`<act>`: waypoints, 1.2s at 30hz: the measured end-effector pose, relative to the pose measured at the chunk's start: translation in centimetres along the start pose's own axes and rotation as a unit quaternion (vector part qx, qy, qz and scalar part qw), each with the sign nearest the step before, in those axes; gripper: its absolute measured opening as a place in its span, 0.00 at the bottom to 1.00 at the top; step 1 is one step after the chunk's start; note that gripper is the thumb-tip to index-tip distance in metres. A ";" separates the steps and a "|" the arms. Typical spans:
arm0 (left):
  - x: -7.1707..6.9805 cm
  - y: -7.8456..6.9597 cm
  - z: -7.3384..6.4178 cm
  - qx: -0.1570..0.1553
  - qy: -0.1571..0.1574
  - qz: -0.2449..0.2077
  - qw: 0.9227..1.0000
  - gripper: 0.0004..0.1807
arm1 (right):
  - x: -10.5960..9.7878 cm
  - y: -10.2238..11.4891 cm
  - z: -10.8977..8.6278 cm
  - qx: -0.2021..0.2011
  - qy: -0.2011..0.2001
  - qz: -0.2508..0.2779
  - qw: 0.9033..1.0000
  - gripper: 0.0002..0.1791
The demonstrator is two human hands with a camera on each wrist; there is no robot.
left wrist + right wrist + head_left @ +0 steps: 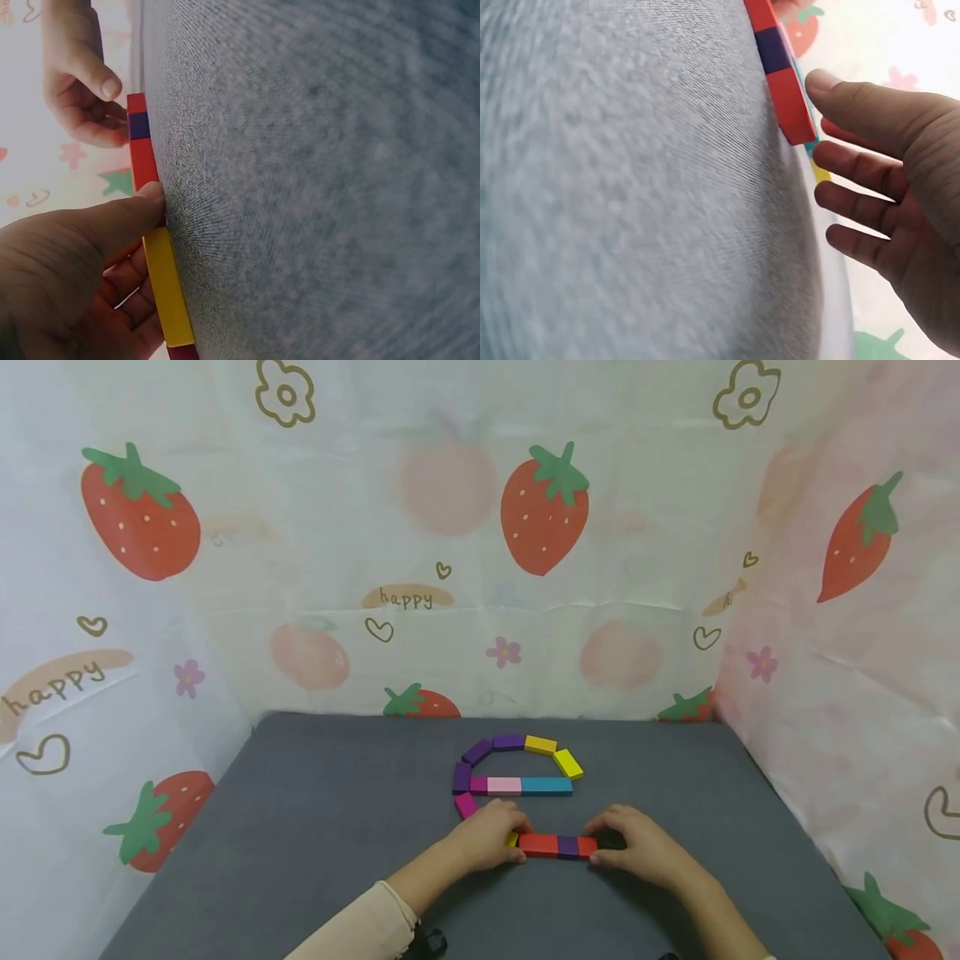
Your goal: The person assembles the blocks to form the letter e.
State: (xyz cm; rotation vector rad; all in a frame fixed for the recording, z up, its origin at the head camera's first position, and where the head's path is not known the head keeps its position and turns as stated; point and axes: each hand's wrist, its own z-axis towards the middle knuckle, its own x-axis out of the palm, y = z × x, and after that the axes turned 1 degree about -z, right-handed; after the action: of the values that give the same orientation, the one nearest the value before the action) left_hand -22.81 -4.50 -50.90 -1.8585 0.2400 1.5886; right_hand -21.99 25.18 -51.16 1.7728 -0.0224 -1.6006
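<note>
My left hand pinches the long red block by its left end, thumb on the near side. Joined to that block on its right are a purple block and a small red block, making a straight row on the table. A yellow block meets the row at the left, largely hidden by the left hand in the head view. Around the row's right end is my right hand, fingers spread. In the right wrist view, its thumb and fingers stand apart from the small red block.
Behind the hands, purple blocks, yellow blocks and a magenta block form a curve. Inside it lies a bar with a pink block and a blue block. The grey tabletop ends at a strawberry-print curtain.
</note>
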 end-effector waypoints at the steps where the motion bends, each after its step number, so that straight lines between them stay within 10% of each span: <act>1: 0.0 0.0 0.0 0.000 0.001 0.000 1.000 0.17 | -0.2 0.0 -0.1 -0.005 -0.003 -0.006 1.000 0.19; 20: -1.3 -0.3 -0.4 0.011 0.012 0.011 1.000 0.23 | -2.5 0.8 -2.5 -0.050 -0.053 -0.088 0.993 0.17; 36: -4.8 1.7 -5.6 0.017 -0.048 -0.003 0.999 0.20 | -3.5 0.7 -4.8 -0.099 -0.158 -0.163 0.969 0.17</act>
State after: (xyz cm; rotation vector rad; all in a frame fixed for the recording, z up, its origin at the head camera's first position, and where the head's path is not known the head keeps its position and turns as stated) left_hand -20.38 -10.41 -46.92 -1.7502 0.2174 1.6548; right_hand -18.32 28.67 -48.06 1.4061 0.2827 -2.0304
